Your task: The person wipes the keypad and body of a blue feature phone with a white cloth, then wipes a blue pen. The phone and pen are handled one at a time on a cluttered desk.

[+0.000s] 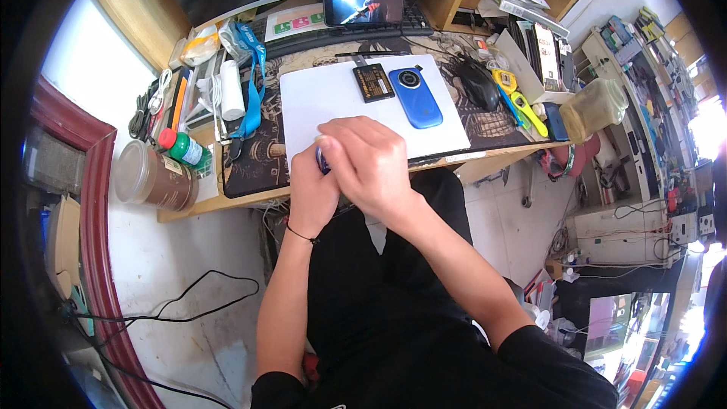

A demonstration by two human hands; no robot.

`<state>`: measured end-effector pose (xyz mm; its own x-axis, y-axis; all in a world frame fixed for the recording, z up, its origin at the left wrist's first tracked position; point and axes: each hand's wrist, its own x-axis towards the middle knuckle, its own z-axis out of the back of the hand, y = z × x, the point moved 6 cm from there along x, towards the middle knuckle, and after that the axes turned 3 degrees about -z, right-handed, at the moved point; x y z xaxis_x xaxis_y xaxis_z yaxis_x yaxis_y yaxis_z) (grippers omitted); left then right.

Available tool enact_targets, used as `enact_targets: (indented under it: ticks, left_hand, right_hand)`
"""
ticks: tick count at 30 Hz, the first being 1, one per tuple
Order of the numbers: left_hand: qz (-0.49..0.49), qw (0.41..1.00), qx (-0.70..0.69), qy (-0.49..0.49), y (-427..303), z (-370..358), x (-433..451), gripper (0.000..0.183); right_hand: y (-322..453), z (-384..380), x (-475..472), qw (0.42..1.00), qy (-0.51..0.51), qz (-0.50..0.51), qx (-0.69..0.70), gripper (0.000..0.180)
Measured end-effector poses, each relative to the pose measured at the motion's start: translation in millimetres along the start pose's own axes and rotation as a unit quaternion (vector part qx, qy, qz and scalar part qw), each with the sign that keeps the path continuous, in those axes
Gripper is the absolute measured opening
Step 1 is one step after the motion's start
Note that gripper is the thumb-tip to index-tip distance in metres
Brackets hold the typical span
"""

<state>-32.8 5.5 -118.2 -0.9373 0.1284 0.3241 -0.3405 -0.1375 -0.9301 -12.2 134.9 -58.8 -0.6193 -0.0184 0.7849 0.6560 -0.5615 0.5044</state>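
Close together at the front edge of the desk are my left hand and my right hand. A dark blue object shows between them, gripped by both; my fingers hide most of it, so its kind cannot be made out. Under and beyond my hands lies a white sheet. A black phone battery bearing yellow print rests on the sheet. To its right is a blue phone back cover with a round camera ring, and a small black piece touches its top corner.
A phone with a lit screen stands against the keyboard. On the right are a black mouse, yellow-green tools and a plastic jar. A brown tub, a green bottle and a blue lanyard occupy the left.
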Motion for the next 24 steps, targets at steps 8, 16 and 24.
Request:
enact_targets:
  ticks: [8, 16, 24]
  left_hand:
    - [-0.004, 1.0, -0.022, 0.011, 1, 0, -1, 0.028]
    - [-0.001, 1.0, 0.005, -0.002, 3, 1, 1, 0.028]
    - [0.021, 1.0, 0.012, 0.004, -1, 1, -1, 0.027]
  right_hand:
    - [1, 4, 0, 0.999, 0.036, -0.006, 0.009, 0.016]
    - [3, -2, 1, 1.0, 0.0, 0.022, -0.008, 0.012]
    - [-5, 3, 1, 1.0, 0.018, -0.019, -0.007, 0.012]
